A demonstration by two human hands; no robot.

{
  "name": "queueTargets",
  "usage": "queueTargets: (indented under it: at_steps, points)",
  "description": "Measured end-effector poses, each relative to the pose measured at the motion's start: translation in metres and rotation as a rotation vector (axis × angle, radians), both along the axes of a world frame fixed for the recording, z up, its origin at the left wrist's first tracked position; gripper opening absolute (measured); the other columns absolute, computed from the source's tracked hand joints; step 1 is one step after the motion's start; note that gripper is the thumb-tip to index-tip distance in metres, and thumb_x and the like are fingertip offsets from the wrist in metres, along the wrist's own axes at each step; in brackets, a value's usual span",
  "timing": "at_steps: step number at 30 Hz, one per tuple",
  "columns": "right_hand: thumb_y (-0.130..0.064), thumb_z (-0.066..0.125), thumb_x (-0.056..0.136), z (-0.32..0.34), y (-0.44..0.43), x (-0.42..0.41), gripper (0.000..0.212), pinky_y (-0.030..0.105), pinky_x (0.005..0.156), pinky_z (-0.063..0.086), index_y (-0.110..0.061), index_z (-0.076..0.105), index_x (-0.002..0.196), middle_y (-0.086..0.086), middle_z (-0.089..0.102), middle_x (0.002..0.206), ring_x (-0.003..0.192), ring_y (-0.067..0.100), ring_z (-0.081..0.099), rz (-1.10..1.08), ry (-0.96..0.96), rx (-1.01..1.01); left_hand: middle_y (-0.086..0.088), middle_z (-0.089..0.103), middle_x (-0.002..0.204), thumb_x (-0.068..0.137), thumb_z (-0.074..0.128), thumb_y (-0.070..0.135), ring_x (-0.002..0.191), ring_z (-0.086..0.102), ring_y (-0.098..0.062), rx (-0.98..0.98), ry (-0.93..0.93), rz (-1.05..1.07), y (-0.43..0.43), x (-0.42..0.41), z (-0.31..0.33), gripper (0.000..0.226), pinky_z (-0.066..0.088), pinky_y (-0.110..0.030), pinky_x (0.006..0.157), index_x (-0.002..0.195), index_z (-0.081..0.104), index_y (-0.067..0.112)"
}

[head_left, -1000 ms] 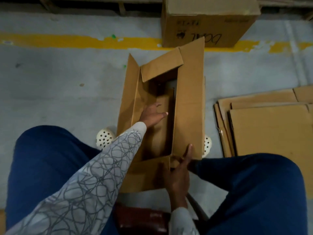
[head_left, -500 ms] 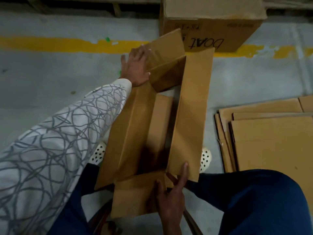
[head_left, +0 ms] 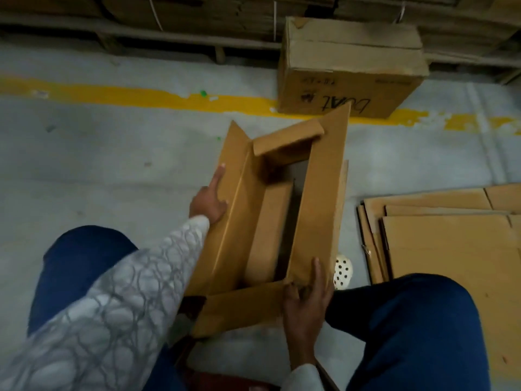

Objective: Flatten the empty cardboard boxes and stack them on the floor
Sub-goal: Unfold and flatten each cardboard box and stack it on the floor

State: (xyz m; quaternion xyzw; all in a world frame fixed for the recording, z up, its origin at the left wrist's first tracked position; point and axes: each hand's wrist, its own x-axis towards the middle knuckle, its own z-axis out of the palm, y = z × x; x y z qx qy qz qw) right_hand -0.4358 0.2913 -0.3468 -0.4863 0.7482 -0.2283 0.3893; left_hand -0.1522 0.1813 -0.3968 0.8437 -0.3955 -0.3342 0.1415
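An open brown cardboard box (head_left: 318, 193) stands on the grey floor between my knees, its flaps spread and the floor showing through its bottom. My left hand (head_left: 208, 200) lies against the outside of the box's left flap, fingers straight and pointing away from me. At the near right corner, my right hand (head_left: 306, 294) grips the box where the right wall meets the near flap. A stack of flattened boxes (head_left: 451, 249) lies on the floor to the right.
A closed cardboard box (head_left: 352, 88) with handwriting stands just beyond the open one, on a yellow floor line (head_left: 141, 94). Pallets with bundled cardboard (head_left: 169, 32) run along the back. My white perforated shoe (head_left: 342, 270) shows by the box's right side.
My left hand left the inside of the box, reached to the far flap, then came back to the outer left flap. The right hand kept its hold on the near corner.
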Motion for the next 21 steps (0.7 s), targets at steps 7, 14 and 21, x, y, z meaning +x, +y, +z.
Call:
queueTargets:
  at_steps: [7, 14, 21]
  points:
    - [0.006, 0.061, 0.096, 0.025, -0.008, -0.002, 0.066, 0.029, 0.115, 0.036, -0.030, 0.053, 0.150, -0.005, 0.054, 0.153, 0.142, 0.014, 0.047, 0.128, -0.082, -0.181, -0.015, 0.064, 0.138, 0.094, 0.060, 0.015, 0.124, 0.056, -0.040, -0.094, 0.027, -0.142, 0.056, -0.053, 0.057, 0.070, 0.045, -0.039, 0.109, 0.153, 0.040, 0.047]
    - [0.005, 0.059, 0.096, 0.060, 0.015, -0.019, 0.064, 0.041, 0.116, 0.041, -0.036, 0.059, 0.144, -0.007, 0.057, 0.150, 0.140, 0.016, 0.050, 0.053, -0.122, -0.276, -0.006, 0.064, 0.135, 0.103, 0.056, 0.012, 0.125, 0.055, -0.029, -0.295, 0.098, -0.222, 0.120, -0.108, 0.117, 0.060, 0.045, -0.034, 0.102, 0.150, 0.045, 0.046]
    - [0.003, 0.060, 0.098, 0.093, 0.033, -0.041, 0.058, 0.031, 0.117, 0.039, -0.035, 0.061, 0.142, -0.015, 0.056, 0.147, 0.137, 0.006, 0.049, 0.056, -0.213, -0.376, -0.002, 0.055, 0.152, 0.102, 0.057, 0.009, 0.129, 0.059, -0.034, -0.484, 0.069, -0.224, 0.136, -0.118, 0.159, 0.063, 0.043, -0.034, 0.108, 0.153, 0.041, 0.043]
